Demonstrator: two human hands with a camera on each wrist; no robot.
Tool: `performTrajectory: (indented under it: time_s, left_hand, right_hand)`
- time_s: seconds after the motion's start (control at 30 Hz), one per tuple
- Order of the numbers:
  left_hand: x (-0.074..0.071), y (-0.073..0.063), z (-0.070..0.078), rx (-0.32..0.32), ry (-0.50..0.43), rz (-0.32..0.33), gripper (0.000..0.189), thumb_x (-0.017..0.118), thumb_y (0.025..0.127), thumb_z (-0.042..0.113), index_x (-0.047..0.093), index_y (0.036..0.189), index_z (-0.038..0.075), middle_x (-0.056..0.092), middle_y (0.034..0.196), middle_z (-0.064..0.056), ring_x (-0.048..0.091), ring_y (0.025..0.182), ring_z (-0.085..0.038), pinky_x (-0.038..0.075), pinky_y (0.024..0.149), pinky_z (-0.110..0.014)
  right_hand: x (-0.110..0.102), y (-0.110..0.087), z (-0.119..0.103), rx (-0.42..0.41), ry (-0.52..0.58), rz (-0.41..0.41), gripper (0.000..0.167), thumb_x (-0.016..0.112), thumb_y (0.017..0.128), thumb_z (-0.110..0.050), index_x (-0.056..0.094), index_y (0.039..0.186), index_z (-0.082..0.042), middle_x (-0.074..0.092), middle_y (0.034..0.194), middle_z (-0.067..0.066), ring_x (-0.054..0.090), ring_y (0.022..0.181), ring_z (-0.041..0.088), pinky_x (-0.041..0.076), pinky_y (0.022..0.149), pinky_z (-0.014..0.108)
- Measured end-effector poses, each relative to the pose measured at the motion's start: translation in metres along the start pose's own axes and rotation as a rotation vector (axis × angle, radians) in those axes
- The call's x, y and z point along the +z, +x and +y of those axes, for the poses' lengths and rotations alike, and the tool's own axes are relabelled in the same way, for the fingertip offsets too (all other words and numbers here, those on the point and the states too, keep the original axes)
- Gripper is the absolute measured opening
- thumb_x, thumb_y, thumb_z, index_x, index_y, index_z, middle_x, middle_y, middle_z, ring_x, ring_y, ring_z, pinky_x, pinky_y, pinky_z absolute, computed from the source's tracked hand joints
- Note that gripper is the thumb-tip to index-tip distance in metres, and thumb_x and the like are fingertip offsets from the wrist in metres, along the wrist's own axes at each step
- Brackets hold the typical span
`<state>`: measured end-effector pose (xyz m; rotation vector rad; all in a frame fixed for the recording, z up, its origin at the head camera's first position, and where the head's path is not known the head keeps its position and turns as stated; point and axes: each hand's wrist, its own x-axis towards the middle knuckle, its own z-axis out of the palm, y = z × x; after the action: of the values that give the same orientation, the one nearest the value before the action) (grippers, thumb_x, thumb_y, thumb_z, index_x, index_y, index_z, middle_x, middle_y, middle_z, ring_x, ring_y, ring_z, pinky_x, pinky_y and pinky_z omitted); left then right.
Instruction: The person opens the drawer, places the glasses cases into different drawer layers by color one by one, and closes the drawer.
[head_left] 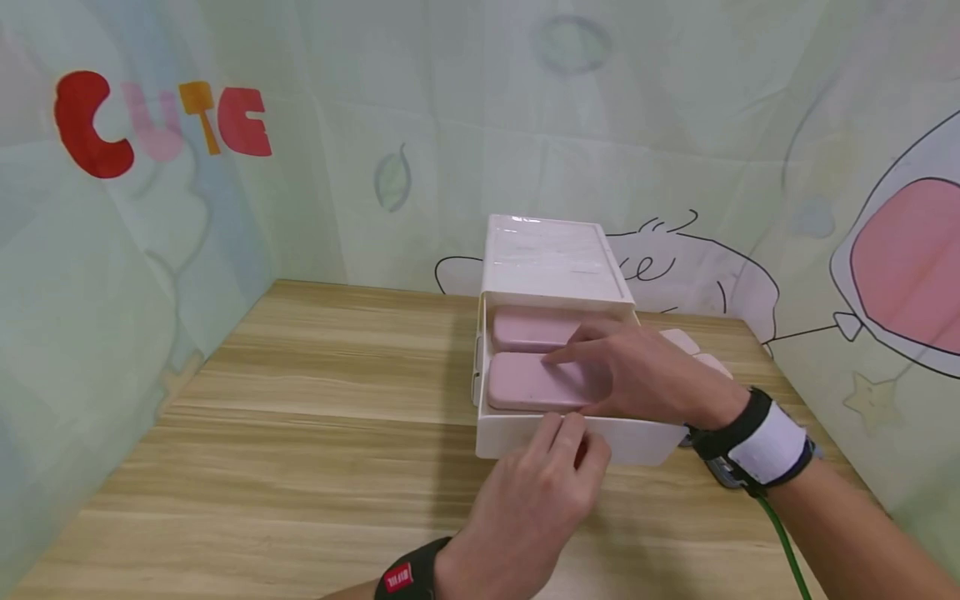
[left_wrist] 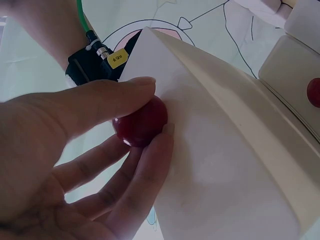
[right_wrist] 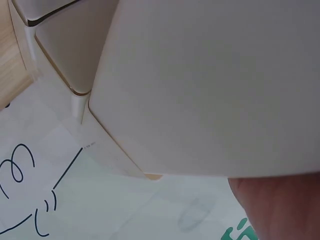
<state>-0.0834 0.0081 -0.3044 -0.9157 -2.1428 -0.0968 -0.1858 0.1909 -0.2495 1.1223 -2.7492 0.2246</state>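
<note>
In the head view, a white drawer [head_left: 637, 439] stands pulled out of a white cabinet [head_left: 551, 257]. Two pink cases lie in it, a back case [head_left: 525, 327] and a front case [head_left: 521, 383]. My right hand [head_left: 645, 371] reaches in from the right and grips the front case, index finger at its far edge and thumb by its near edge. My left hand [head_left: 528, 492] is at the drawer front, its fingertips pinching a round red knob [left_wrist: 141, 122], seen in the left wrist view. In the right wrist view a white surface [right_wrist: 215, 90] covers most of the case area.
Two pale pink pieces [head_left: 678, 339] show right of the drawer, partly behind my right hand. A second red knob [left_wrist: 314, 92] sits on a neighbouring drawer front. The cabinet stands on a wood-grain table [head_left: 315, 417], near a printed cloth backdrop [head_left: 337, 192].
</note>
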Motion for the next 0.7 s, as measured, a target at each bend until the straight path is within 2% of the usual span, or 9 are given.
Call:
performTrajectory:
  time_s: [0.37, 0.53, 0.63, 0.7]
  left_hand:
    - [-0.001, 0.000, 0.000, 0.005, 0.002, -0.009, 0.023, 0.070, 0.080, 0.003, 0.066, 0.101, 0.011, 0.056, 0.093, 0.001, 0.054, 0.083, -0.011, 0.048, 0.057, -0.018]
    - [-0.001, 0.000, -0.001, 0.003, 0.002, -0.010, 0.023, 0.070, 0.079, 0.003, 0.065, 0.100, 0.011, 0.056, 0.092, 0.001, 0.054, 0.083, -0.011, 0.048, 0.058, -0.018]
    - [-0.001, 0.000, -0.001, 0.003, -0.006, -0.013, 0.022, 0.070, 0.079, 0.003, 0.066, 0.100, 0.011, 0.056, 0.091, 0.001, 0.054, 0.082, -0.010, 0.048, 0.058, -0.019]
    - [-0.001, 0.000, -0.001, 0.003, -0.008, -0.016, 0.022, 0.070, 0.080, 0.003, 0.066, 0.100, 0.011, 0.055, 0.091, 0.001, 0.054, 0.082, -0.010, 0.048, 0.058, -0.019]
  right_hand:
    - [0.003, -0.001, 0.001, -0.044, 0.011, 0.001, 0.057, 0.091, 0.073, -0.035, 0.073, 0.126, -0.024, 0.069, 0.117, -0.004, 0.059, 0.110, 0.014, 0.055, 0.087, 0.034]
    - [-0.001, -0.002, 0.004, -0.036, 0.022, -0.004, 0.055, 0.088, 0.077, -0.040, 0.072, 0.128, -0.024, 0.068, 0.122, -0.003, 0.059, 0.112, 0.014, 0.054, 0.088, 0.036]
    - [-0.006, -0.004, 0.010, -0.008, 0.065, 0.059, 0.042, 0.082, 0.085, -0.035, 0.074, 0.124, -0.020, 0.069, 0.120, -0.001, 0.061, 0.107, 0.015, 0.053, 0.085, 0.037]
    - [-0.008, -0.003, 0.018, 0.005, 0.090, 0.169, 0.028, 0.078, 0.091, -0.025, 0.077, 0.116, -0.015, 0.071, 0.114, 0.003, 0.062, 0.104, 0.018, 0.052, 0.084, 0.040]
